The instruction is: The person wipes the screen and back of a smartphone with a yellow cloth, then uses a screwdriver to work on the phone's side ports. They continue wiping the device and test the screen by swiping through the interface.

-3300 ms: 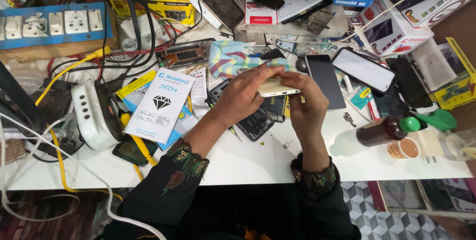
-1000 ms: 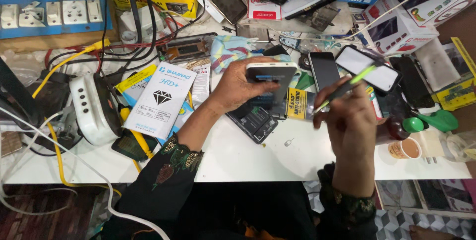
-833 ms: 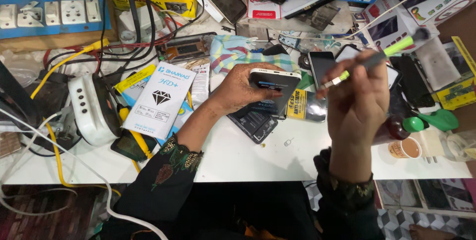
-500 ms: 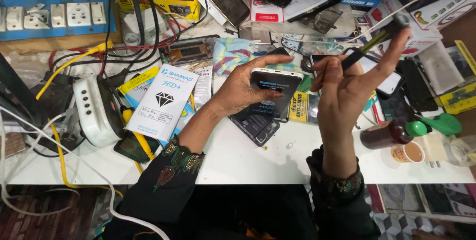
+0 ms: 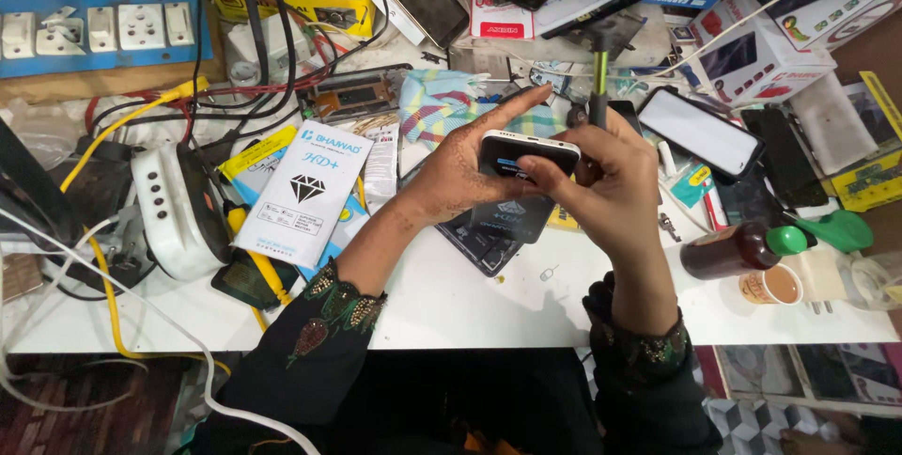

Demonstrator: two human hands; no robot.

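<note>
The right hand [image 5: 615,182], which held the green-handled tool [image 5: 598,74] raised high, has come down to the phone [image 5: 526,152] at frame centre; the left hand [image 5: 460,173] grasps it above the desk [image 5: 470,305], so work resumes.

A white tabletop [image 5: 470,309] carries a crowded spread. On its left lie a white round device [image 5: 174,206] with cables and a yellow cable [image 5: 108,276], and just beside them a white screen-protector packet [image 5: 305,192]. At the far left sits a blue socket strip [image 5: 94,32]. On the right lie dark phones [image 5: 700,131], a brown bottle with a green cap [image 5: 738,248], a small cup [image 5: 772,286] and a green bottle [image 5: 841,229]. Boxes [image 5: 761,51] crowd the far edge.
</note>
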